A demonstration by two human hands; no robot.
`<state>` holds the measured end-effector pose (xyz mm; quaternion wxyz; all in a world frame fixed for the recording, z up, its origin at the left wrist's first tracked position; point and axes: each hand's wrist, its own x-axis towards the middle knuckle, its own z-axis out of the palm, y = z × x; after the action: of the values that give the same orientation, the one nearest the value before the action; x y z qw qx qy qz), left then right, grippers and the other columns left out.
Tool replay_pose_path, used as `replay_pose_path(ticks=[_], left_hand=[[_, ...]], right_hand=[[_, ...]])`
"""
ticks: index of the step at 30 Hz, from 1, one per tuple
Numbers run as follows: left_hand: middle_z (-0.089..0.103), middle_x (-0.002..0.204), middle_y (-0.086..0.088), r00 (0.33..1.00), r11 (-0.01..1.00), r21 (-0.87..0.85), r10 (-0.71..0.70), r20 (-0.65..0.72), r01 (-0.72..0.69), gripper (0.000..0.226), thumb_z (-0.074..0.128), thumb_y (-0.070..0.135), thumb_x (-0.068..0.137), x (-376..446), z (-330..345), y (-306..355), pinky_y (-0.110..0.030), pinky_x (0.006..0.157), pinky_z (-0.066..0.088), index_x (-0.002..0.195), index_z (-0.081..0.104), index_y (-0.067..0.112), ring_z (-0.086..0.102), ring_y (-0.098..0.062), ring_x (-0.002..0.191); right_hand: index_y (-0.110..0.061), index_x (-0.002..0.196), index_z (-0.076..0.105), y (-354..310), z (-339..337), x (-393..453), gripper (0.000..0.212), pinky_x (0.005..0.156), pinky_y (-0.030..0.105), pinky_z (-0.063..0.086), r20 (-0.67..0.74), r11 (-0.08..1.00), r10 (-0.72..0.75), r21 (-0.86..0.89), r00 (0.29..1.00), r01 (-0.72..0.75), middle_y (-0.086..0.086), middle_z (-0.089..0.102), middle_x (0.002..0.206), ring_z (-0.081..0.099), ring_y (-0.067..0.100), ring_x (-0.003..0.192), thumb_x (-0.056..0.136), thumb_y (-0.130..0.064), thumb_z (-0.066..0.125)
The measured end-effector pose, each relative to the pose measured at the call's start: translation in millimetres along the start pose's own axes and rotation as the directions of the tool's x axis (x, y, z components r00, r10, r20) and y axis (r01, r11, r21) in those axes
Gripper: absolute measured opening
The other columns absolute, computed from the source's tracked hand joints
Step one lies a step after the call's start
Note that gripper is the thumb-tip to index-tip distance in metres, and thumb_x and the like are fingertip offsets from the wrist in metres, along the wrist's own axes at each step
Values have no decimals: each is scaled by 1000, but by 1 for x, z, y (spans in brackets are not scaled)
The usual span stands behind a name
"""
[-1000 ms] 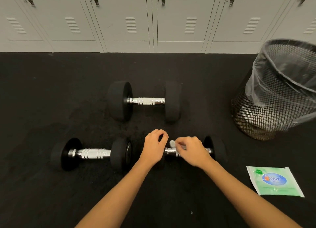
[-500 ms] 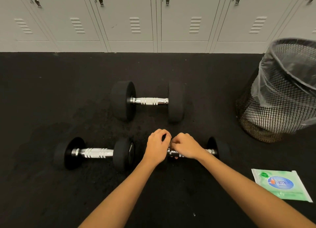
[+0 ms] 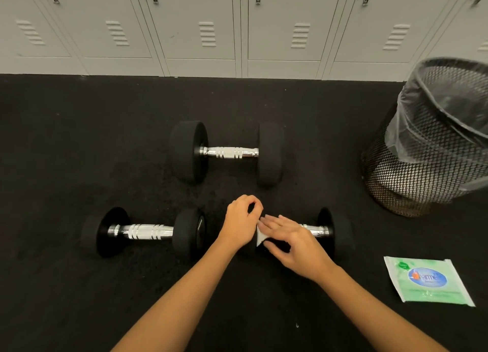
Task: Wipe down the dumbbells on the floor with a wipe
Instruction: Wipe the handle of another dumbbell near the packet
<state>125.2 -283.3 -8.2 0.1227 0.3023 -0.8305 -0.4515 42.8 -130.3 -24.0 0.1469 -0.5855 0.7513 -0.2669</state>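
Note:
Three black dumbbells with chrome handles lie on the black floor. One dumbbell [image 3: 227, 152] is farther back in the middle and another [image 3: 142, 231] is near left. The near right dumbbell [image 3: 326, 230] is partly hidden by both hands. My left hand [image 3: 241, 226] curls over its hidden left head and grips it. My right hand [image 3: 291, 242] lies over the handle with fingers stretched out and thumb underneath. It pinches a white wipe [image 3: 261, 236] against the bar next to my left hand.
A green wipes packet [image 3: 427, 281] lies flat on the floor at the near right. A black mesh bin [image 3: 433, 145] with a clear liner stands at the far right. Grey lockers [image 3: 237, 29] line the back wall.
My right hand's fingers have straightened and spread along the handle, and the white wipe now shows beneath them. My left hand has stayed on the left head.

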Motion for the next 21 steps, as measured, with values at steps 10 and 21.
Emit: replay_pose_path(ticks=[10,21], left_hand=[[62,96,0,999,998,-59,-38,-12,37,16,50,16,95,0,0,3,-12,70,40,90,66,14,57,-8,85],[61,96,4,999,998,-51,-42,-29,41,16,51,16,95,0,2,2,-10,71,40,90,66,15,56,-5,87]], right_hand=[[-30,102,74,1,2,-5,38,117,48,20,-354,963,37,-236,935,-128,-8,71,110,60,10,116,88,-56,50],[-20,112,72,-4,23,-3,37,97,41,51,-361,977,-41,-210,932,-39,-4,70,116,63,15,107,76,-15,79]])
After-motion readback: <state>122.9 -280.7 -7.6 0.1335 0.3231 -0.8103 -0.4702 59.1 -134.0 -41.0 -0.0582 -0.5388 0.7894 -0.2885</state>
